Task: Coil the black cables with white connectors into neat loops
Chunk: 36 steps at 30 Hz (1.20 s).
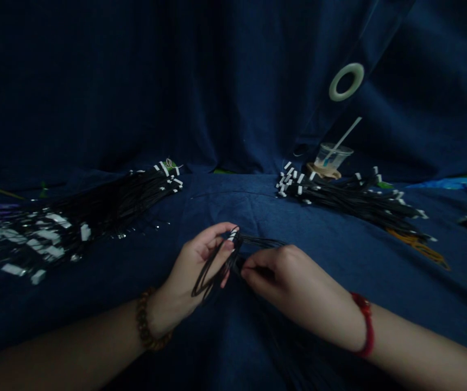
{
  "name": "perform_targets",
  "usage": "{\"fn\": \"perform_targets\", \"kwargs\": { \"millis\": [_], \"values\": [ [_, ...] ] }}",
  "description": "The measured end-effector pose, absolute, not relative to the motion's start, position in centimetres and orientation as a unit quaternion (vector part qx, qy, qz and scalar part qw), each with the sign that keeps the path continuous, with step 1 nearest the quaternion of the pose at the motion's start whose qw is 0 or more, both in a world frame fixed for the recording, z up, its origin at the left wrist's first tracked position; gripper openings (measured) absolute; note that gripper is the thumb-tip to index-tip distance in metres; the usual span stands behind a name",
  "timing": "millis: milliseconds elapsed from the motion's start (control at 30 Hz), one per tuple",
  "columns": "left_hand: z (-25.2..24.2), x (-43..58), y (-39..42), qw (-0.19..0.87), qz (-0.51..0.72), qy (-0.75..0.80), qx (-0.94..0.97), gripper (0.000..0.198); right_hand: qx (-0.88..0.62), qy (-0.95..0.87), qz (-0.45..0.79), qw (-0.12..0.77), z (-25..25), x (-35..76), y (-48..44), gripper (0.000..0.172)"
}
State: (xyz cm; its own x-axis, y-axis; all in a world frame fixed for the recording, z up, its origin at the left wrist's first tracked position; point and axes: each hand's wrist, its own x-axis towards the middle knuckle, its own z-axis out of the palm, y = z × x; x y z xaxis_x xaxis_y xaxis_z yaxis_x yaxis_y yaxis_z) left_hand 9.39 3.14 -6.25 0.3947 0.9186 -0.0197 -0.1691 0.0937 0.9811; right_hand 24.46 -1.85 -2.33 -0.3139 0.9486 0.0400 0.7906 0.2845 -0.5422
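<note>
My left hand (204, 260), with a beaded bracelet at the wrist, is closed on a bundle of thin black cords (233, 252). White bands show on the bundle at the fingertips, and dark loops hang down over the palm. Just to the right, my right hand (284, 274) pinches a black strand low beside the bundle; a red bracelet circles that wrist. Some cords stretch rightward behind the right hand. More black strands hang in the shadow below, hard to make out.
Large piles of black cords with white tags lie at left (107, 201) and right (339, 195). Behind the right pile stands a clear plastic cup (333, 156) with a white stick. A tape roll (346, 82) hangs above it. Orange bands (418, 248) lie on the dark blue cloth (233, 206).
</note>
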Motion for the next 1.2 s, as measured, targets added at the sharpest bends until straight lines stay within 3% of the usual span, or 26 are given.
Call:
{"fn": "perform_targets", "kwargs": {
  "millis": [367, 833, 1000, 1100, 1200],
  "values": [
    [-6.0, 9.3, 3.0, 0.646, 0.408, 0.358, 0.537, 0.027, -0.574, -0.736, 0.272, 0.234, -2.9, 24.3, -1.5, 0.017],
    [-6.0, 9.4, 2.9, 0.697, 0.420, 0.349, 0.464, 0.029, -0.551, -0.708, 0.422, 0.133, -1.4, 27.1, -0.5, 0.017],
    [-6.5, 9.5, 3.5, 0.680, 0.426, 0.341, 0.489, 0.028, -0.494, -0.708, 0.498, 0.081, 1.2, 28.6, -1.4, 0.033],
    [-7.1, 9.4, 3.8, 0.654, 0.430, 0.344, 0.519, 0.029, -0.463, -0.711, 0.527, 0.048, 3.1, 29.8, -2.2, 0.022],
    [-7.4, 9.3, 4.0, 0.639, 0.433, 0.356, 0.526, 0.029, -0.430, -0.682, 0.574, 0.144, 4.2, 31.2, -2.7, 0.019]
  ]
}}
